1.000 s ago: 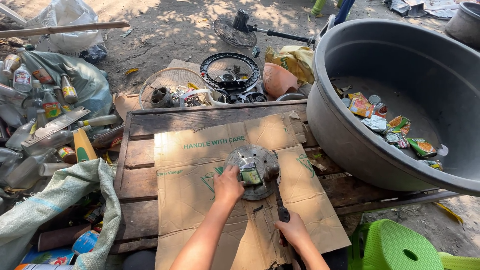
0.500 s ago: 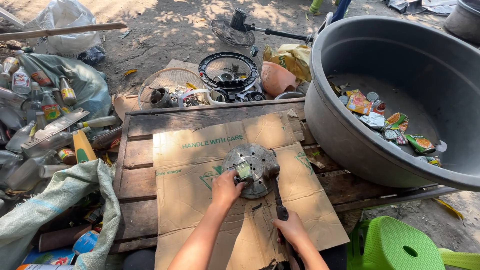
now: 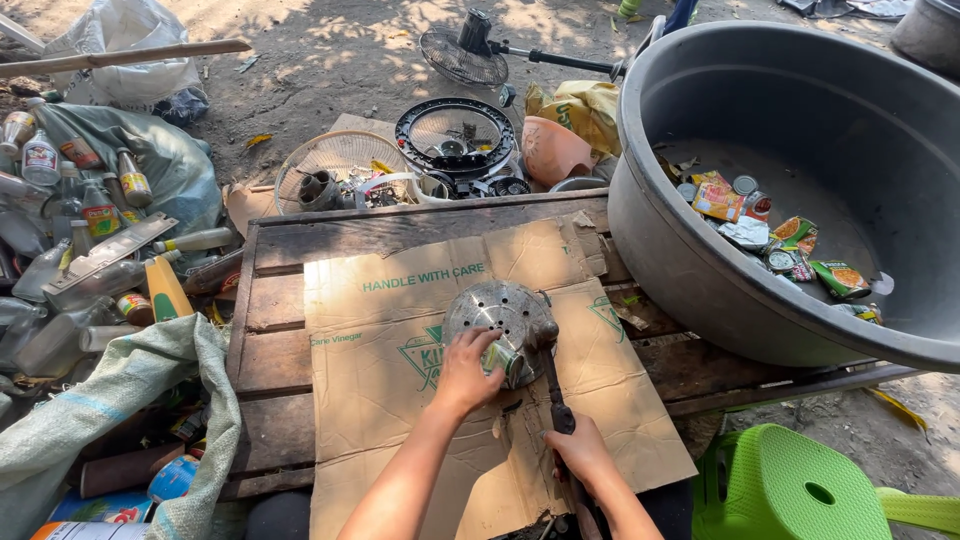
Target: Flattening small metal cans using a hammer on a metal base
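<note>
Motor housing, round and perforated, lies on flattened cardboard over the wooden pallet; my left hand clamps it steady, so my right hand, closed around a dark-handled tool, can pry its edge.

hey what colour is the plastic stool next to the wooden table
Bright green. The plastic stool shows at the lower right of the head view, beside the wooden table.

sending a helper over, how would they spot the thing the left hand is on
Find the flattened cardboard on the wooden pallet. At its middle lies a round grey metal motor housing with small holes, under the left hand; nothing else there is domed metal.
</note>
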